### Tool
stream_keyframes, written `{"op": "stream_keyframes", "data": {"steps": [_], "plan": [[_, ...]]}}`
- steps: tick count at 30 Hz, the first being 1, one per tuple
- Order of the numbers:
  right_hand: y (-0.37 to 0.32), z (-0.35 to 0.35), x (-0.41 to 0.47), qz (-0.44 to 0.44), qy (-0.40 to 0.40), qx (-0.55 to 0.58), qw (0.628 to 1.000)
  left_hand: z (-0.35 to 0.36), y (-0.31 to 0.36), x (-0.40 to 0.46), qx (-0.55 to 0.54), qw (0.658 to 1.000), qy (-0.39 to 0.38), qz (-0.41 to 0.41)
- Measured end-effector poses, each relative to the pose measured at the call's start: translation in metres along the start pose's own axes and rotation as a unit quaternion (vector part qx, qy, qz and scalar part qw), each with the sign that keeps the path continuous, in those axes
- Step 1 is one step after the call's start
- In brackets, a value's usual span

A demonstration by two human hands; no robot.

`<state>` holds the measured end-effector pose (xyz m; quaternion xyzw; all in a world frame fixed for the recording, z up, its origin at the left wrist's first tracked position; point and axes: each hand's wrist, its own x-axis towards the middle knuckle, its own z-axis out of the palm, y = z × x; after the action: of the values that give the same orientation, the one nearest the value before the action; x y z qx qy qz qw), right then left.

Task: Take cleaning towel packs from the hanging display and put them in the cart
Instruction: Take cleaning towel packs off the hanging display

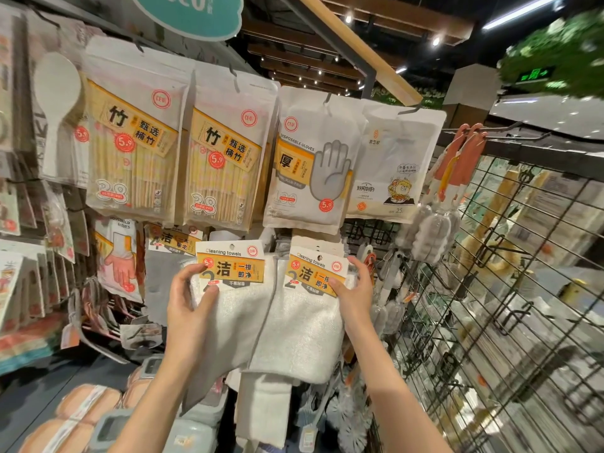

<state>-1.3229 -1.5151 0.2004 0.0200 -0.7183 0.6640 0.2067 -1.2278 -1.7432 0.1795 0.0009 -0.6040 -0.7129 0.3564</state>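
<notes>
- A shop aisle with a hanging display of packaged kitchen goods; a black wire grid rack [510, 289] runs off toward 3 o'clock, and dark ceiling beams with spotlights show at 12 o'clock.
- The left hand [189, 308] pinches the left white cleaning towel pack with an orange-and-white header card [235, 302], thumb on the card's lower edge, fingers curled round its left side.
- The right hand [354, 289] grips the right white cleaning towel pack with the same orange label [307, 325], thumb on the card, fingers wrapped round its right edge.
- The two packs hang side by side at centre, touching; whether either is off its hook I cannot tell.
- At 12 o'clock hangs a white disposable gloves pouch with a grey hand print [310, 161].
- At 10 to 11 o'clock hang two clear bags of pale bamboo sticks [176, 158].
- At 2 o'clock hang orange-handled bottle brushes [454, 171].
</notes>
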Motion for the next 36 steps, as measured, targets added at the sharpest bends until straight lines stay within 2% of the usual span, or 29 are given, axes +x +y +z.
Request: {"op": "stream_keyframes", "data": {"steps": [10, 19, 31, 36], "plan": [[0.019, 0.02, 0.03, 0.016, 0.038, -0.058, 0.997, -0.01, -0.005, 0.006, 0.026, 0.999, 0.019, -0.003], [0.016, 0.034, 0.048, 0.029, 0.087, -0.215, 0.972, -0.016, -0.004, 0.01, 0.022, 1.0, 0.013, 0.0], [0.015, 0.028, 0.044, 0.109, 0.118, -0.182, 0.97, -0.016, 0.004, 0.01, 0.014, 1.0, 0.001, 0.008], [0.009, 0.02, 0.03, 0.064, 0.106, -0.107, 0.986, -0.013, 0.007, 0.004, 0.001, 1.0, -0.011, 0.009]]}}
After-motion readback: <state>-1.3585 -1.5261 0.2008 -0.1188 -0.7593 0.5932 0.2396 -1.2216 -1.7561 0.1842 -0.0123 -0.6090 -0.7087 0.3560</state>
